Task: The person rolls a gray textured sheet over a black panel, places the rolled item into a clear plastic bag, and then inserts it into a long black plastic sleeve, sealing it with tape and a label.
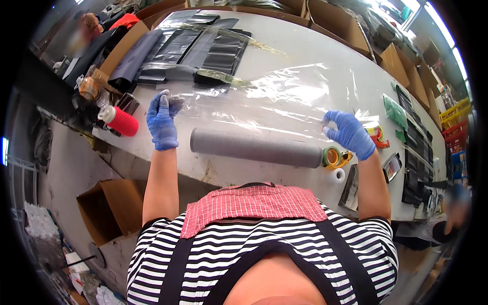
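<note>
Clear film (290, 89), spread wide
Left hand (163, 122) and right hand (351, 134) pinch opposite ends, likely keeping it flat.

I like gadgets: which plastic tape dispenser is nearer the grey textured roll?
The yellow plastic tape dispenser, beside the grey textured roll; the red dispenser lies farther away.

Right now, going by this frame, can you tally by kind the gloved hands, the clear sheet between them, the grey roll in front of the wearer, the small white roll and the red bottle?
Gloved hands: 2 (left hand, right hand)
Clear sheet: 1
Grey roll: 1
White roll: 1
Red bottle: 1
Total: 6
</note>
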`<state>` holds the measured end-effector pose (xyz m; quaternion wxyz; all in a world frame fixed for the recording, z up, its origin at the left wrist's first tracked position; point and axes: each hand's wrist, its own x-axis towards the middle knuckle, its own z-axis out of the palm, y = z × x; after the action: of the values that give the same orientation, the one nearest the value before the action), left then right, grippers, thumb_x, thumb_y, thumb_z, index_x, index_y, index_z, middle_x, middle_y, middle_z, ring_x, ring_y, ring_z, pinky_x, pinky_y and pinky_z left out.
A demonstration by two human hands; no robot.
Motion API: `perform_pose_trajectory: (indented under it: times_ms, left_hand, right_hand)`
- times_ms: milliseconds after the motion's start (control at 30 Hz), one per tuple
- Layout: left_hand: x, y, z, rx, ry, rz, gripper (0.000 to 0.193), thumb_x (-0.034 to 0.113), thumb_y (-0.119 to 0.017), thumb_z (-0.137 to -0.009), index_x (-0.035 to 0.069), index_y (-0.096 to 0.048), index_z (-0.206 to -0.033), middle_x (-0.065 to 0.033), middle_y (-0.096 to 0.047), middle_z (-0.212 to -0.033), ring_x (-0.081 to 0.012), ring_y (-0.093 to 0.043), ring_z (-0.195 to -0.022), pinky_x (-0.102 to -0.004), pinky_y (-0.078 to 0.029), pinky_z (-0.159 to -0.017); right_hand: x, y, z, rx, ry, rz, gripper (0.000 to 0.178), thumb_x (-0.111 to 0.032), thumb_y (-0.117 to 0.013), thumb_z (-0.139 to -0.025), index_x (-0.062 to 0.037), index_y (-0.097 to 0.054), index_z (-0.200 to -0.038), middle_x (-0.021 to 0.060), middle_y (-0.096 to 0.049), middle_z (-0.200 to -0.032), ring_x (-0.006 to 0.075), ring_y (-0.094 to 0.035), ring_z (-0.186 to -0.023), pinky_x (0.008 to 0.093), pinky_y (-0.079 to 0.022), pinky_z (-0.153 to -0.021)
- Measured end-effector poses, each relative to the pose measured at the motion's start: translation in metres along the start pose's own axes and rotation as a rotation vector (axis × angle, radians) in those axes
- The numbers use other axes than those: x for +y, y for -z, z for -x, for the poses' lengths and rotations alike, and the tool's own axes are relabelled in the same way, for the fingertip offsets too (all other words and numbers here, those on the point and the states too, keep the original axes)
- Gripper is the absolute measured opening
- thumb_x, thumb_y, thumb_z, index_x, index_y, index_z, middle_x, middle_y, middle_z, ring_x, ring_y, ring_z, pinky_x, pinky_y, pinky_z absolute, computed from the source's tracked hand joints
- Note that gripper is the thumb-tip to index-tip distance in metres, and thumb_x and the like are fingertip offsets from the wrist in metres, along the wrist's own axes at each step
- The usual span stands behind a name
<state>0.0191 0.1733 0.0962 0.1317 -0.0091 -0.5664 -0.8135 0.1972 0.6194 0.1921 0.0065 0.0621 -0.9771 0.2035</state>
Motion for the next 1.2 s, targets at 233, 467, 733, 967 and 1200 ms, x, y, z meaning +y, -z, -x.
perform_pose_trajectory:
  times_ms: [233,467,733,967,1200]
  left_hand:
    - [0.078,0.002,-0.047,-0.359,0.344,-0.539,0.01,0.02,-0.063,-0.099,0.014,-0.07,-0.103,0.0087,-0.05,-0.063,-0.0005,-0.044,-0.052,-0.0182,-0.035,-0.046]
    - [-0.024,-0.031,-0.16,-0.39,0.367,-0.769,0.016,0.025,-0.058,-0.1,0.015,-0.069,-0.104,0.0035,-0.053,-0.06,-0.0047,-0.038,-0.039,-0.0228,-0.028,-0.036]
    - [-0.088,-0.039,-0.171,-0.307,0.405,-0.435,0.017,0.028,-0.06,-0.1,0.013,-0.068,-0.103,0.001,-0.061,-0.063,-0.0068,-0.05,-0.041,-0.0225,-0.035,-0.036]
    - [-0.172,-0.042,-0.134,-0.306,0.43,-0.54,0.017,0.024,-0.055,-0.102,0.011,-0.066,-0.106,0.0012,-0.057,-0.061,-0.0073,-0.048,-0.042,-0.0233,-0.036,-0.036]
    - [-0.213,-0.041,-0.099,-0.354,0.278,-0.704,0.019,0.024,-0.054,-0.103,0.008,-0.065,-0.105,-0.0013,-0.059,-0.061,-0.0093,-0.052,-0.046,-0.0272,-0.043,-0.043]
  right_hand:
    - [-0.034,0.038,0.012,-0.665,-0.21,-1.158,0.019,-0.008,-0.07,-0.087,0.003,-0.064,-0.102,0.0089,-0.069,-0.08,0.0137,-0.068,-0.07,0.027,-0.053,-0.062]
    - [0.071,-0.018,-0.128,-0.357,-0.332,-0.774,0.013,-0.014,-0.058,-0.092,-0.0017,-0.062,-0.097,0.0038,-0.065,-0.071,0.008,-0.06,-0.056,0.0211,-0.049,-0.052]
    - [0.109,-0.064,-0.165,-0.214,-0.395,-0.754,0.013,-0.01,-0.056,-0.091,-0.0001,-0.064,-0.093,0.0051,-0.064,-0.072,0.0099,-0.059,-0.058,0.0248,-0.051,-0.057]
    - [0.18,-0.13,-0.156,-0.495,-0.61,-0.43,0.019,-0.01,-0.059,-0.087,0.0011,-0.067,-0.1,0.0124,-0.069,-0.083,0.0212,-0.067,-0.073,0.0341,-0.055,-0.072]
    - [0.063,-0.157,-0.192,0.447,-0.022,-0.236,0.035,-0.008,-0.063,-0.084,-0.0042,-0.066,-0.118,0.0218,-0.066,-0.113,0.0374,-0.063,-0.106,0.0425,-0.049,-0.097]
